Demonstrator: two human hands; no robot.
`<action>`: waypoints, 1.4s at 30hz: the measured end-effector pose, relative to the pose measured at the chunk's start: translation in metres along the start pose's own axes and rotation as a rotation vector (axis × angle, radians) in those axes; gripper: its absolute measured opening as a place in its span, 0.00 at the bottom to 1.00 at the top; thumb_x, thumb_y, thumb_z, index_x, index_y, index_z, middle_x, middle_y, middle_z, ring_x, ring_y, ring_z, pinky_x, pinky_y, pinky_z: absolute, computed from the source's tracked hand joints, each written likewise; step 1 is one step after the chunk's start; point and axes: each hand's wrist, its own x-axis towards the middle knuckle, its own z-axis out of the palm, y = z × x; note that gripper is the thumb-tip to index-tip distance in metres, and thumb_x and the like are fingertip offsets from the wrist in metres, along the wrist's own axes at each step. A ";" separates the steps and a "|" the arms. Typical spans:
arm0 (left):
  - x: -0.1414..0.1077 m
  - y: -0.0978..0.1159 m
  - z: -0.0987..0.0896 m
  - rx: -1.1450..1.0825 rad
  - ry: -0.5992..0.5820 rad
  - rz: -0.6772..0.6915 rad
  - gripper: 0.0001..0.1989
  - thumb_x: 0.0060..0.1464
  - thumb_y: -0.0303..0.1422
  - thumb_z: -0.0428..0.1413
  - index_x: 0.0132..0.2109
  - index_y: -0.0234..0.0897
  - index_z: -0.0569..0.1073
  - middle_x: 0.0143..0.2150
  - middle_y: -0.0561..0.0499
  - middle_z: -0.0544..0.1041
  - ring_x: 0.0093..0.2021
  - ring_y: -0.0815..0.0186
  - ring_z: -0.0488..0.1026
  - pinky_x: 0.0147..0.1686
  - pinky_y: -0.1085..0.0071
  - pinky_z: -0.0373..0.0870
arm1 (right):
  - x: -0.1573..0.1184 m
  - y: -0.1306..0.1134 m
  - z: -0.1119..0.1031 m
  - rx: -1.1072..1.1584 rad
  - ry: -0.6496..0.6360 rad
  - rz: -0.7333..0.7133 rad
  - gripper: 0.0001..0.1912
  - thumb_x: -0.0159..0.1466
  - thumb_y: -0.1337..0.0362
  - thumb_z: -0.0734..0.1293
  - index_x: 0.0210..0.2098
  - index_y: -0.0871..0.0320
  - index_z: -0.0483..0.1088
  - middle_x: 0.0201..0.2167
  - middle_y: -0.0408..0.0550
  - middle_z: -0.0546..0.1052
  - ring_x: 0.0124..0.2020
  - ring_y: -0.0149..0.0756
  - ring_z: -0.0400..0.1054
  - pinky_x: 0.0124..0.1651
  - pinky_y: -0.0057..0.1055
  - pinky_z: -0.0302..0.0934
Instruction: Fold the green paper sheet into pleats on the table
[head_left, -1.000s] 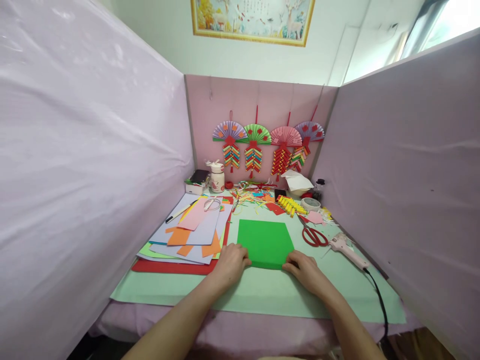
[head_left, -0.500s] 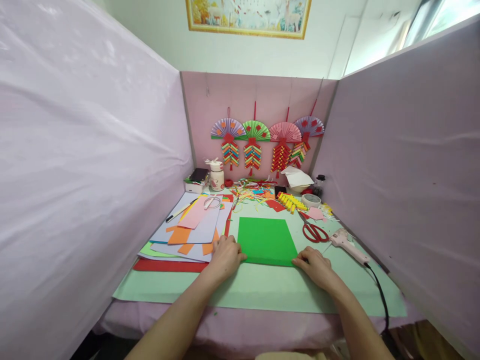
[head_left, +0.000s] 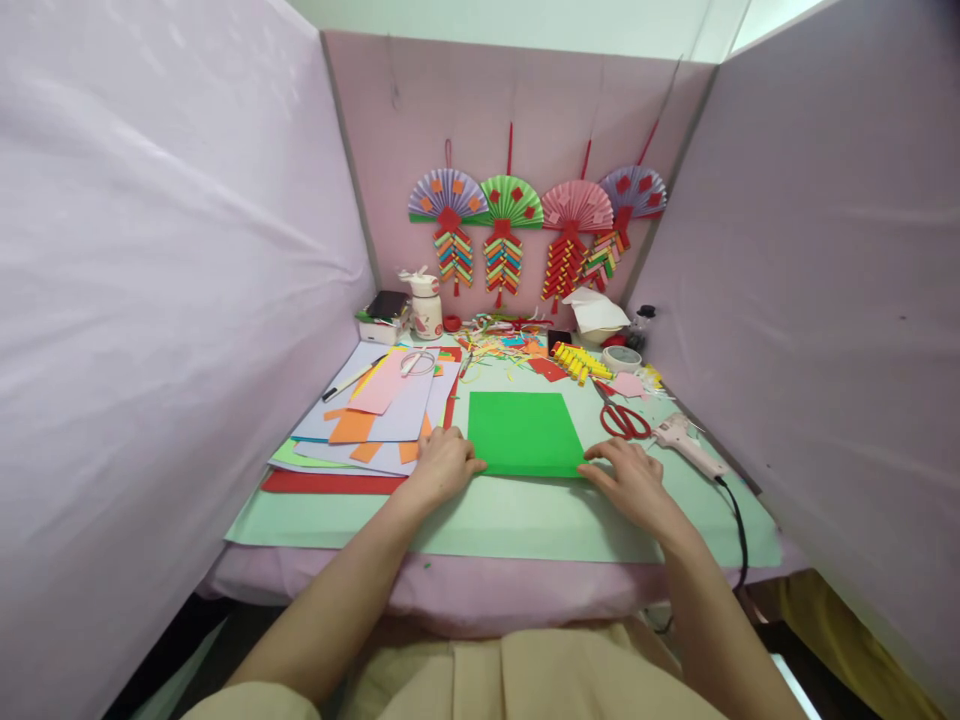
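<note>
A sheet of green paper (head_left: 523, 428) lies on the light green mat (head_left: 525, 520), with a narrow band along its near edge that looks folded. My left hand (head_left: 448, 465) grips the near left corner, thumb and curled fingers closed at the edge. At the near right corner my right hand (head_left: 622, 478) pinches the paper between thumb and fingers. Beyond my right hand lie scissors with red handles (head_left: 628, 422) and a pale glue gun (head_left: 694, 448). Close to my left hand is a stack of coloured paper sheets (head_left: 397, 425).
Paper scraps (head_left: 504, 345) litter the back of the table. Yellow paper rolls (head_left: 581, 363), a tape roll (head_left: 622, 359) and a bottle (head_left: 426, 306) stand behind. Several paper fan ornaments (head_left: 512, 203) hang on the pink back panel. A black cord (head_left: 739, 520) runs over the right edge.
The camera has tipped downward, so everything sits higher in view and my lap shows. Both hands stay at the green paper's near corners; the right fingers look slightly more spread.
</note>
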 end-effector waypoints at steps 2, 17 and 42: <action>0.001 -0.001 0.001 0.006 0.000 0.008 0.14 0.54 0.45 0.54 0.34 0.42 0.78 0.42 0.45 0.73 0.48 0.51 0.65 0.44 0.58 0.60 | -0.001 -0.013 0.003 -0.014 0.064 -0.091 0.14 0.64 0.51 0.61 0.43 0.49 0.72 0.46 0.48 0.73 0.50 0.45 0.61 0.50 0.43 0.46; -0.002 0.032 0.007 -0.056 0.030 0.310 0.09 0.56 0.35 0.52 0.36 0.38 0.76 0.36 0.47 0.75 0.40 0.60 0.71 0.39 0.66 0.60 | 0.017 -0.035 0.020 0.074 -0.172 -0.160 0.09 0.63 0.61 0.62 0.31 0.54 0.72 0.35 0.43 0.77 0.40 0.36 0.67 0.41 0.32 0.49; 0.023 0.031 -0.002 0.071 -0.126 0.036 0.21 0.52 0.50 0.54 0.33 0.37 0.80 0.40 0.39 0.77 0.45 0.49 0.71 0.41 0.59 0.65 | 0.050 -0.028 0.000 -0.114 -0.421 0.048 0.18 0.57 0.47 0.66 0.25 0.55 0.74 0.29 0.46 0.77 0.35 0.38 0.68 0.36 0.30 0.50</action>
